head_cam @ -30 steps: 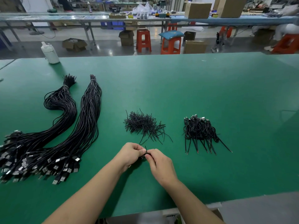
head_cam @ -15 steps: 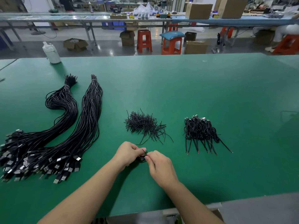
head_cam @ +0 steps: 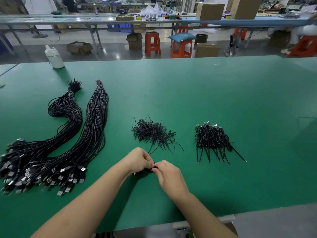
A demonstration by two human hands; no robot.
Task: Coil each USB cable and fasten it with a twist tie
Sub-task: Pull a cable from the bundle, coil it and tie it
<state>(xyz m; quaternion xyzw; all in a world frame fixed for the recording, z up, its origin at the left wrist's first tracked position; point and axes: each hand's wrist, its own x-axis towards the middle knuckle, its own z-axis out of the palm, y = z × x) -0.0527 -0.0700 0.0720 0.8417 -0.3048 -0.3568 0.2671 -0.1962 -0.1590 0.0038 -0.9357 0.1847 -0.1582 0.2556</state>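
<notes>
Since 1 second ago my left hand [head_cam: 137,160] and right hand [head_cam: 169,176] have closed together, both pinching the small black coiled USB cable [head_cam: 151,169], whose hidden twist tie, I judge, could slip and let the coil spring loose.

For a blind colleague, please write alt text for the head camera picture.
Two bare hands, left hand and right hand, meet over a green table, pinching a small coiled black cable. Left lie two long bundles of black USB cables, ahead a pile of black twist ties, right a heap of coiled black cables.

Both hands [head_cam: 155,166] together, fingers apparently pinching.
</notes>
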